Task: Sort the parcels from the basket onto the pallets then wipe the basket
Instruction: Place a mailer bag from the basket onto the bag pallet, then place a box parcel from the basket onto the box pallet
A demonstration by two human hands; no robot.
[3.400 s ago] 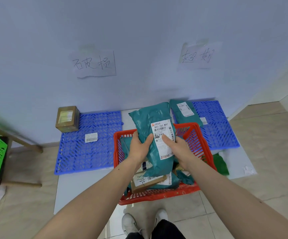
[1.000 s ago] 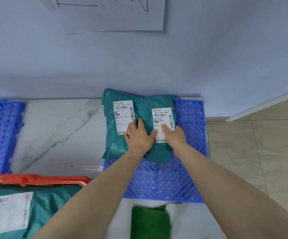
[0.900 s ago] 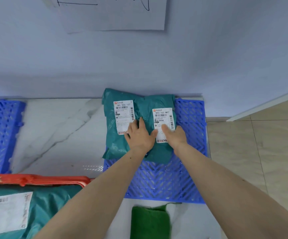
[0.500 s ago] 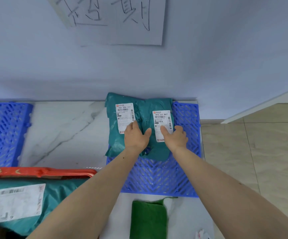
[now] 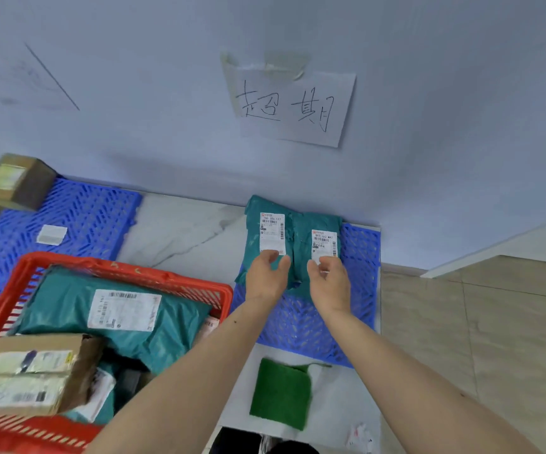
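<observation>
Two parcels (image 5: 292, 237) side by side on right pallet (image 5: 361, 257), against wall. Sign (image 5: 292, 106) on wall above them. Hands just before parcels: left hand (image 5: 266, 278), right hand (image 5: 328, 280). Basket (image 5: 127, 273) left of right pallet, holding parcels and box (image 5: 36, 375). Left pallet (image 5: 85, 214) behind basket, carton (image 5: 19, 181) on its far left corner. Cloth (image 5: 279, 393) on floor before right pallet.

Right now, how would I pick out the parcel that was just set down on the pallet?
Find the handwritten paper sign on the wall; below it lies the right blue pallet holding two teal mailer bags. It is the right-hand bag, just beyond the right hand; its white label sits lower than its neighbour's.
</observation>
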